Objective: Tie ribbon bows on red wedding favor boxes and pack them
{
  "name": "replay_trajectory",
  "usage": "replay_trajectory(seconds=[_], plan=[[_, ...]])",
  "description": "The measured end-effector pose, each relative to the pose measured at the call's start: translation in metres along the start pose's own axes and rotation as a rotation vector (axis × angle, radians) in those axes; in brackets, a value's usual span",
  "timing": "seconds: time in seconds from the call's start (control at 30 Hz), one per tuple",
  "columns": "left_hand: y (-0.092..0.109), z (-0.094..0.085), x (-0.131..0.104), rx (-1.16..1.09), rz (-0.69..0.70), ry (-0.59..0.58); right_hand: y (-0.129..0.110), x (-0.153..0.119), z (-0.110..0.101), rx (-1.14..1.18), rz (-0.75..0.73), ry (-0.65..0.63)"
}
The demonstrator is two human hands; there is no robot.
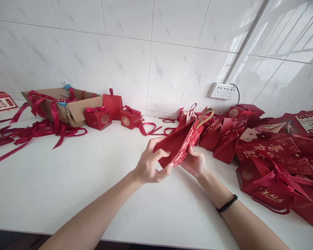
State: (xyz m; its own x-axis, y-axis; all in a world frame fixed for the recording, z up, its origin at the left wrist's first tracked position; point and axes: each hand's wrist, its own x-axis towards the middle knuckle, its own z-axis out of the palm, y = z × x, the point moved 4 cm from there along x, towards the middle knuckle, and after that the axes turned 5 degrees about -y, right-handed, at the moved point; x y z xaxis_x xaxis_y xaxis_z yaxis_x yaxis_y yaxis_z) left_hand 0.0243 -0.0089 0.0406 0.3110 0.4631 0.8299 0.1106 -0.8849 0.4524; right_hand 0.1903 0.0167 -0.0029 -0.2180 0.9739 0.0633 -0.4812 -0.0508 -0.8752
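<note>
Between my two hands, above the white table, I hold a red gift box [172,144] with a patterned side and a tan loop handle at its top. My left hand [152,161] grips its near left part, thumb and fingers closed on the lower edge and side panel. On the other side my right hand [195,160] supports the box from the right and below, its thumb on the patterned face. The box is tilted, its handle pointing away to the upper right. Part of my right hand's fingers is hidden behind it.
Red gift boxes [226,146] crowd the right side, one with a ribbon bow [276,173]. At the back left stand a cardboard box [79,110] holding ribbons and small red boxes [99,118]. Loose red ribbons [39,130] lie at left. A power strip [221,91] is on the tiled wall.
</note>
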Motion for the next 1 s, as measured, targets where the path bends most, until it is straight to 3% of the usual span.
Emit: replay_trajectory(seconds=[0.1,0.23,0.33,0.47,0.57,0.7,0.83,1.0], plan=[[-0.008,-0.004,0.001,-0.103,-0.137,0.067,0.001,0.002,-0.002,-0.027,-0.004,0.054],[-0.030,-0.005,0.000,-0.384,-0.500,0.161,-0.004,0.000,-0.003,-0.295,-0.085,0.149],[-0.041,-0.004,-0.001,-0.546,-0.646,0.188,-0.007,-0.004,0.002,-0.438,-0.156,0.131],[-0.039,-0.009,0.002,-0.558,-0.548,0.220,-0.002,-0.005,0.013,-0.253,-0.039,0.065],[-0.028,-0.007,0.004,-0.549,-0.441,0.147,0.003,-0.006,0.019,-0.028,0.152,0.092],[-0.019,-0.004,0.004,-0.414,-0.391,0.102,0.010,-0.009,0.024,0.192,0.339,-0.027],[-0.018,-0.006,0.005,-0.304,-0.342,0.098,0.015,-0.010,0.025,0.239,0.384,-0.073],[-0.017,-0.007,0.003,-0.304,-0.276,0.052,0.014,-0.011,0.027,0.217,0.336,-0.007]])
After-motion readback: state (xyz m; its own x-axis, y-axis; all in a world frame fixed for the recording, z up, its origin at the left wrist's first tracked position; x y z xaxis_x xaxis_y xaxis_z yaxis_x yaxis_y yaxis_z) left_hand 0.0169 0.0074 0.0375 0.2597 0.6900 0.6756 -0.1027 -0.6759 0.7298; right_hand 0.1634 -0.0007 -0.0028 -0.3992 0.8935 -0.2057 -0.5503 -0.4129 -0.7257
